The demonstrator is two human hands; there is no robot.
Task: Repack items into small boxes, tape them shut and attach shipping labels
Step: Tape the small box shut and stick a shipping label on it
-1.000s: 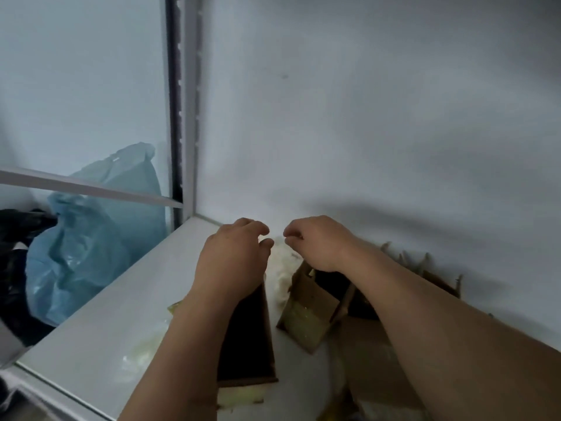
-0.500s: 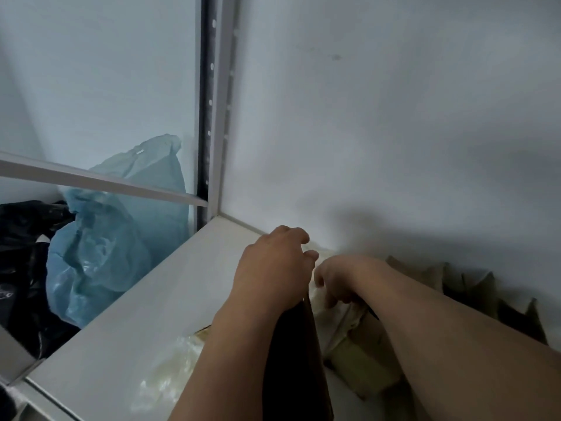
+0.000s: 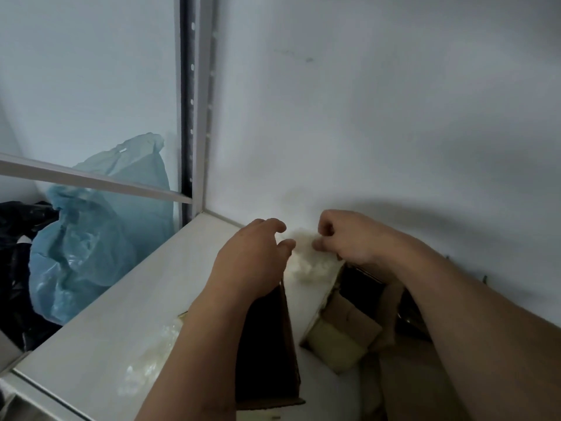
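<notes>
white shelf (image 3: pixel 100 338) by wall | blue plastic bag (image 3: pixel 91 247) left, beyond shelf edge | open cardboard box (image 3: pixel 267 344) under left forearm | second box (image 3: pixel 349 326) just right of it | left hand (image 3: pixel 255 256) curled, right hand (image 3: pixel 346 238) pinching, both on white filler (image 3: pixel 303 259) between boxes

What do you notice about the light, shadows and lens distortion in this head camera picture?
Head view: dim, flat light; both arms throw a soft shadow on the wall; the shelf post bows from wide-angle distortion; the white stuff between the left hand and right hand is blown out, soft.
</notes>
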